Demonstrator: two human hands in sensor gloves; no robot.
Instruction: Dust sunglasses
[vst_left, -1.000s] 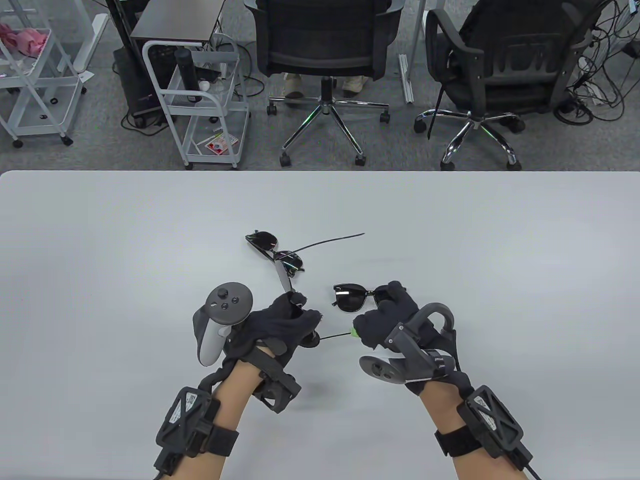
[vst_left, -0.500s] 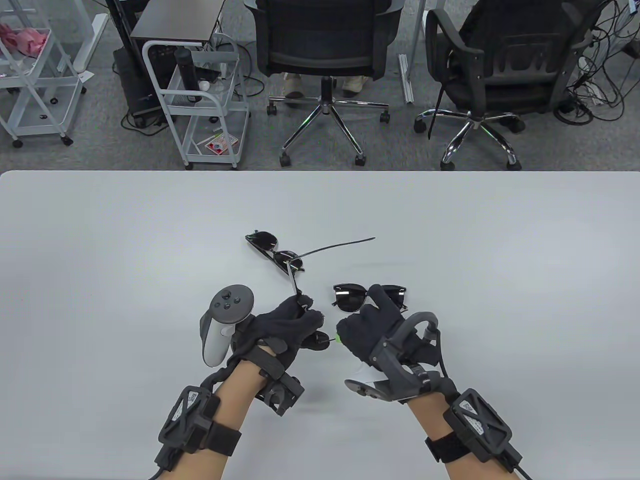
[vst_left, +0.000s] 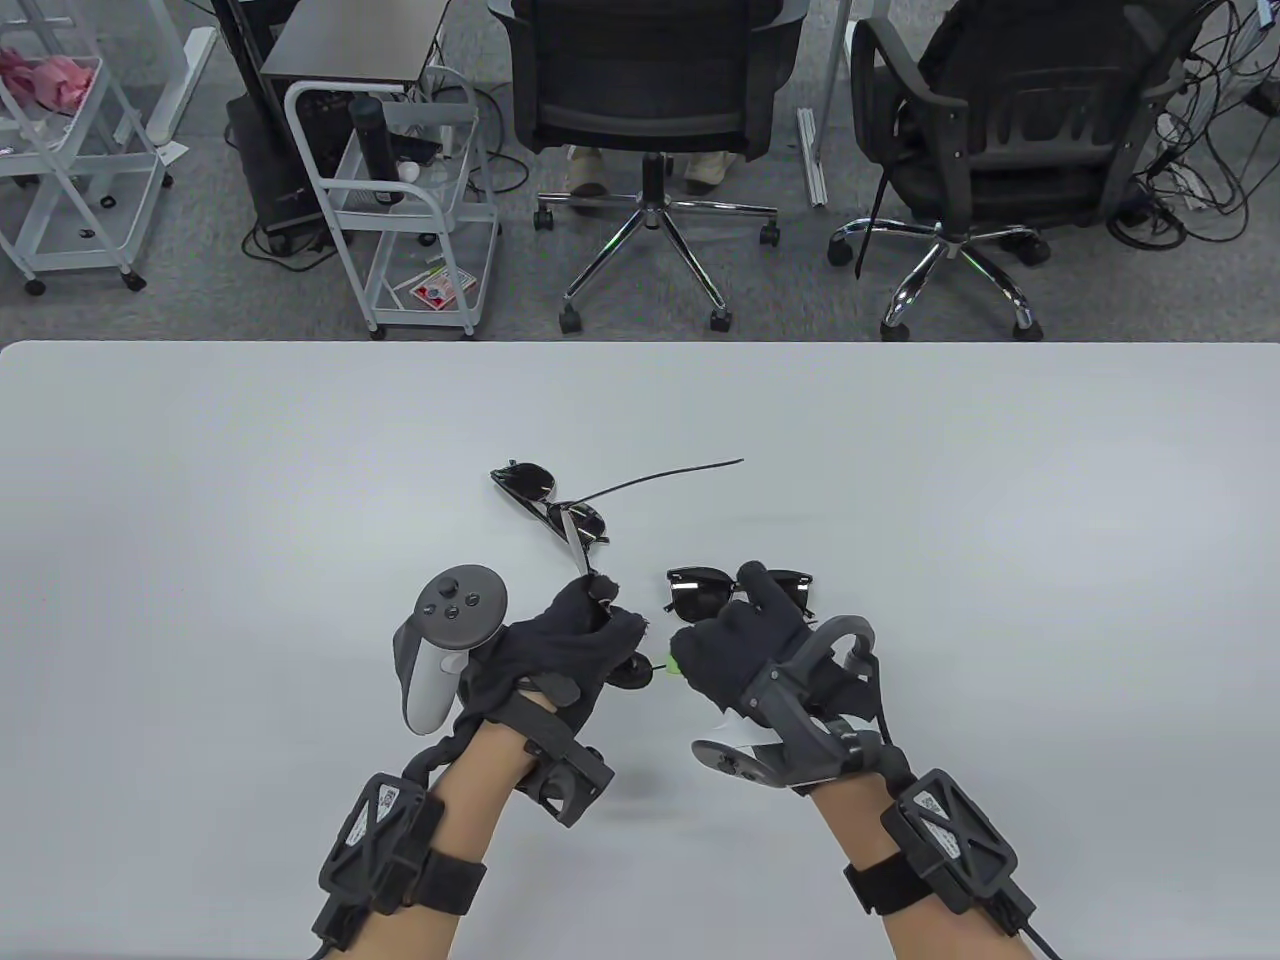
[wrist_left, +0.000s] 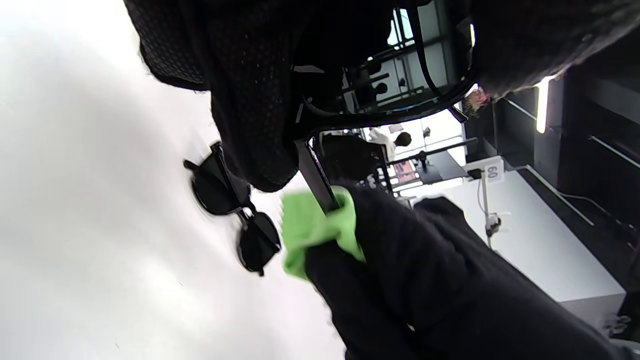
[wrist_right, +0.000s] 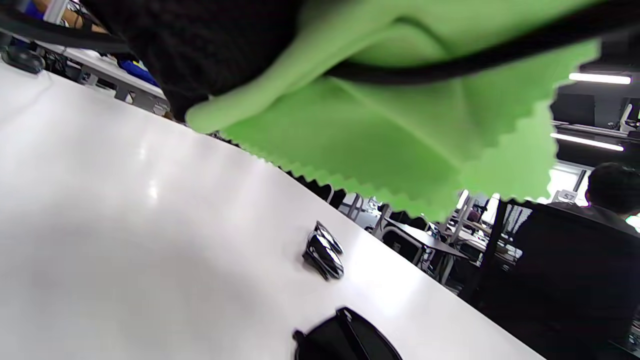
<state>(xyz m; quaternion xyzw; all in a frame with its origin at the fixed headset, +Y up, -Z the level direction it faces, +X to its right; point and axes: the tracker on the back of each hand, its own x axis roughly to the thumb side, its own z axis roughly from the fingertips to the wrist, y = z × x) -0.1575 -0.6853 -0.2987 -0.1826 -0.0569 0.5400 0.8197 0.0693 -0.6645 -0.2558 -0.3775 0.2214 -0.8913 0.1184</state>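
White desk (vst_left: 200, 600) carries two spare sunglasses — aviator pair (vst_left: 548, 505), black pair (vst_left: 700, 592). Left hand (vst_left: 560, 655) fingers grip held sunglasses (wrist_left: 380, 100) above desk; right hand (vst_left: 745, 650) fingers pinch green cloth (wrist_right: 380, 130) around its temple arm.

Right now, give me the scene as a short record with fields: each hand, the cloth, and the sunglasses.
left hand: holds up a pair of sunglasses by the frame
held sunglasses: one arm runs into the cloth
right hand: pinches the green cloth around that arm
black sunglasses: on the table, beyond the right hand
metal-frame sunglasses: on the table, farther back
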